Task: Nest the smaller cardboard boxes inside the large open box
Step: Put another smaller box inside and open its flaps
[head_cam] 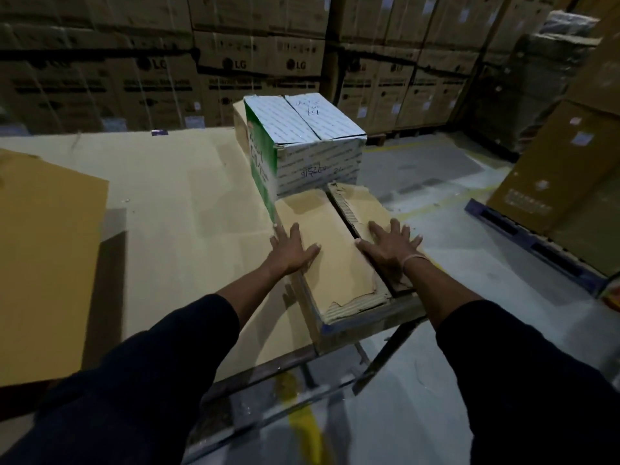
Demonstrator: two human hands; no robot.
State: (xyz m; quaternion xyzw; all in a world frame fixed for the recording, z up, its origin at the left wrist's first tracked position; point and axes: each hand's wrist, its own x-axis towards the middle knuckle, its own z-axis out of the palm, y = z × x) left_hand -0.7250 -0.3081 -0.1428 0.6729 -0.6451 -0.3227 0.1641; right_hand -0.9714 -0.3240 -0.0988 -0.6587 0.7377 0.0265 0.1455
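Note:
A low brown cardboard box (335, 263) lies in front of me with its two top flaps folded down and a dark gap between them. My left hand (291, 250) rests flat, fingers spread, on the left flap. My right hand (392, 245) presses flat on the torn right flap; a thin band circles its wrist. Behind this box stands a taller white and green box (312, 146), closed, with handwriting on its top. Both boxes sit on a wide flat sheet of cardboard (174, 203). Whether that sheet belongs to the large open box I cannot tell.
A tan cardboard panel (43, 263) lies at the left. Stacked printed cartons (235, 62) form a wall behind. A blue pallet (523, 236) carrying a brown carton (563, 169) stands at the right. A metal frame (302, 374) edges the surface; grey floor with a yellow line lies below.

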